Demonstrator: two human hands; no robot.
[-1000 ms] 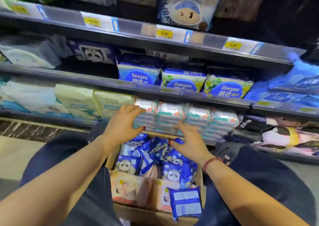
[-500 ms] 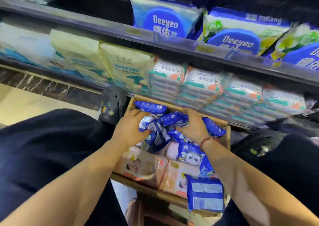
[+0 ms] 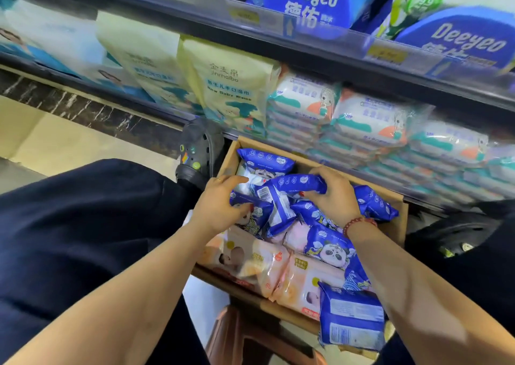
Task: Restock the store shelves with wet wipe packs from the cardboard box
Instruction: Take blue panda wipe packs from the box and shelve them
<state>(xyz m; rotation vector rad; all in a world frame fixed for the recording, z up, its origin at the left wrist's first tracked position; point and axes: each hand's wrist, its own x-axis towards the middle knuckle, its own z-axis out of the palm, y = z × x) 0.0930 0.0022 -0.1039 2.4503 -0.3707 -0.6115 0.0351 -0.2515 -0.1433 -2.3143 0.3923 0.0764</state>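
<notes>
A cardboard box [image 3: 395, 226] sits between my knees, filled with several blue panda wet wipe packs [image 3: 330, 249] and peach baby wipe packs [image 3: 250, 261]. My left hand [image 3: 220, 205] grips a blue pack [image 3: 250, 211] at the box's left side, thumb on its face. My right hand [image 3: 333, 194] curls its fingers round another blue pack [image 3: 295, 183] lying across the pile. One more blue pack [image 3: 352, 318] hangs over the box's near edge, back label up.
The bottom shelf behind the box holds stacked white and teal wipe packs [image 3: 370, 119] and tall yellow baby wipe bags [image 3: 231, 83]. Deeyeo packs [image 3: 312, 2] stand on the shelf above. My grey clogs [image 3: 200, 147] flank the box. A brown stool [image 3: 250, 334] sits below.
Both hands dropped from the bottom shelf's packs into the box and closed on blue packs. The camera tilted down and moved closer.
</notes>
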